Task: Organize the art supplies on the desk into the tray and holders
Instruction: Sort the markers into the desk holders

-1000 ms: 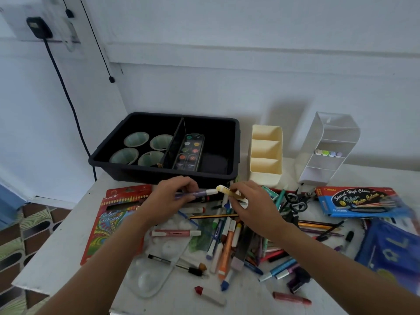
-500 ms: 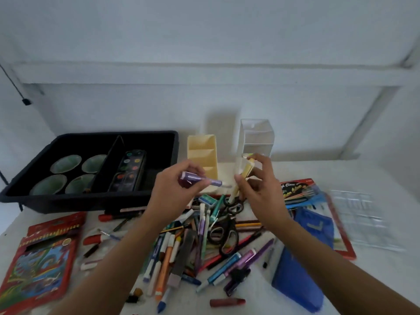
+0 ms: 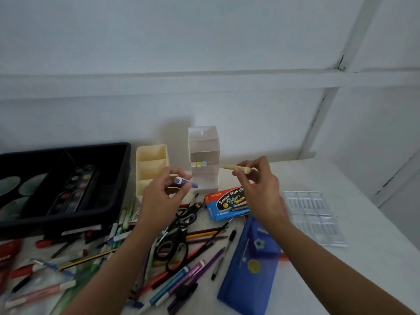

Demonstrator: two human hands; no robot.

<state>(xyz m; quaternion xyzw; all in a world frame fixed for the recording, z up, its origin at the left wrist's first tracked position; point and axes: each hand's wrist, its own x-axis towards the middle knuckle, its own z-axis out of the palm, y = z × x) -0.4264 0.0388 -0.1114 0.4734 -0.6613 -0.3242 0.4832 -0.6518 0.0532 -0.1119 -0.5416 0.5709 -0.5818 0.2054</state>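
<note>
A person's left hand [image 3: 163, 196] pinches a stubby purple highlighter [image 3: 185, 182] while the right hand [image 3: 256, 187] pinches a slim yellow highlighter [image 3: 236, 168], both raised above the cluttered desk [image 3: 363, 269] before a translucent white tiered holder [image 3: 203, 144]. A cream three-pocket plastic holder [image 3: 151, 160] and a glossy black tray [image 3: 68, 151] stand to its left.

Both our forearms reach forward, raised and apart. Our left hand [image 3: 167, 196] curls its fingers and thumb round a purple marker [image 3: 184, 181]; our right hand [image 3: 259, 192], a little higher, pinches a yellow marker [image 3: 236, 168] at its fingertips.
</note>
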